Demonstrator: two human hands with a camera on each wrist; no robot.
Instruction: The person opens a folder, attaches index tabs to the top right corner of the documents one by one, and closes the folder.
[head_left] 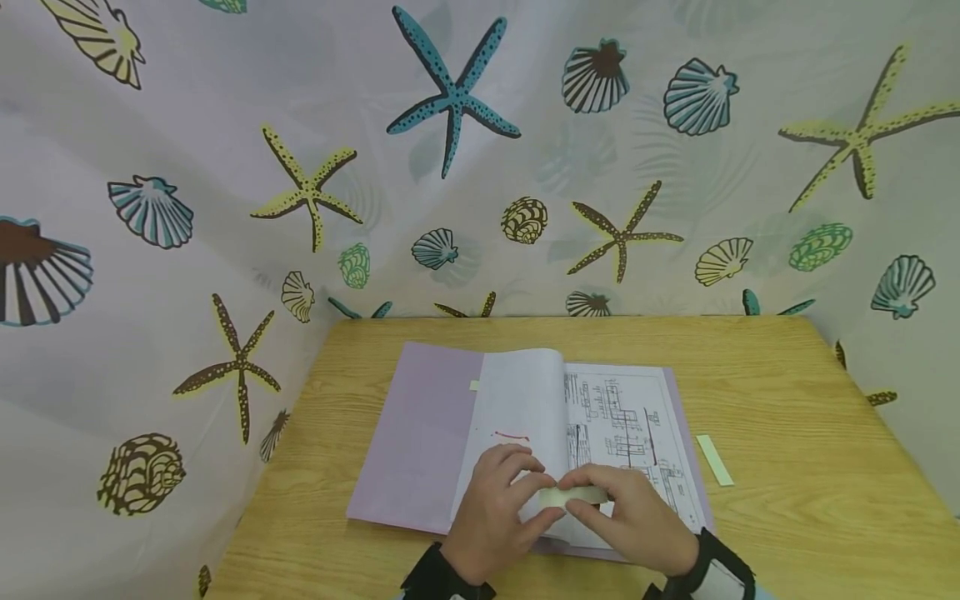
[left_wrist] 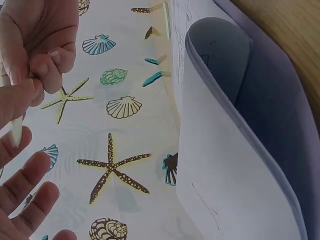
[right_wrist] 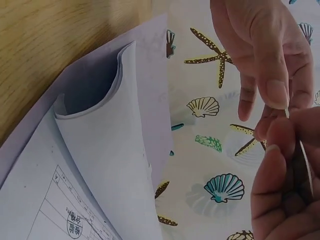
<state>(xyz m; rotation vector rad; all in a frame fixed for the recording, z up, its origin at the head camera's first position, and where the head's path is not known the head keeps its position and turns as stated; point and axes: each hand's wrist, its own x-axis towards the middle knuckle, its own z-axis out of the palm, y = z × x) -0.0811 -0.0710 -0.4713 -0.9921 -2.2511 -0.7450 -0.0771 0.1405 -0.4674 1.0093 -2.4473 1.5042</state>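
Midway along the front edge of the table (head_left: 787,417), above an open lilac folder (head_left: 420,433), my left grip (head_left: 504,508) pinches a pale strip (head_left: 555,497), thumb against fingertip; right beside it, my right grip (head_left: 637,512) pinches the same strip. I judge it best handled lightly, fingertips close together, clear of the curled pages (left_wrist: 225,165). Off the folder's right side, toward the table's right edge, lies a second strip (head_left: 715,460).

Two hands (head_left: 495,508) (head_left: 637,517), two pale strips (head_left: 553,497) (head_left: 715,460), one page tab (head_left: 474,386), one folder (head_left: 420,433), one table (head_left: 810,417).
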